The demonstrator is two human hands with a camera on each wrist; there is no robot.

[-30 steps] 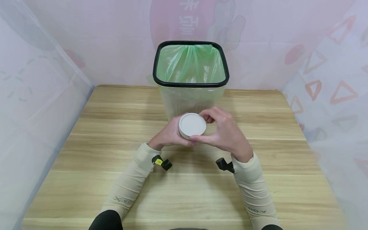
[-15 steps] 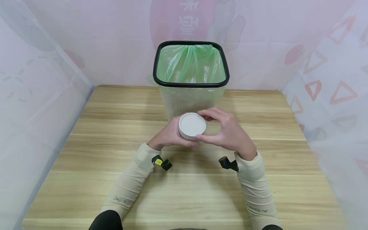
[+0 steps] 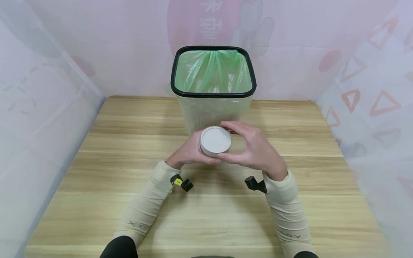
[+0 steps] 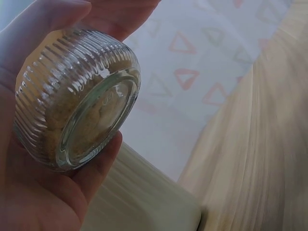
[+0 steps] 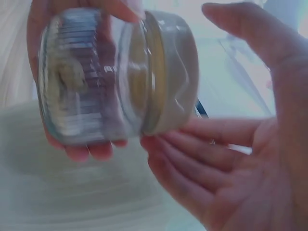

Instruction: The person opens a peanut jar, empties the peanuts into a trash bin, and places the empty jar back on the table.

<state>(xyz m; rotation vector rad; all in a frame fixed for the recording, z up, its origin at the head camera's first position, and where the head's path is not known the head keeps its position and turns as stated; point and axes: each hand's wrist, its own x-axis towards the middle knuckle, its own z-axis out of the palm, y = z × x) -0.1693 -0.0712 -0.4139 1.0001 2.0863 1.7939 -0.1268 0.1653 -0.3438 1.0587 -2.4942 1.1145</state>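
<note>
Left hand (image 3: 191,148): gripping the ribbed glass jar (image 4: 79,96)
Right hand (image 3: 256,148): spreading wide at three o'clock around the white lid (image 3: 216,139)
Jar: hovering above the bench (image 3: 222,225), at six o'clock from the green-lined bin (image 3: 213,95)

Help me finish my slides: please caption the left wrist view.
A left hand grips a ribbed glass jar, brownish contents showing through its base, the pale bin behind.
</note>
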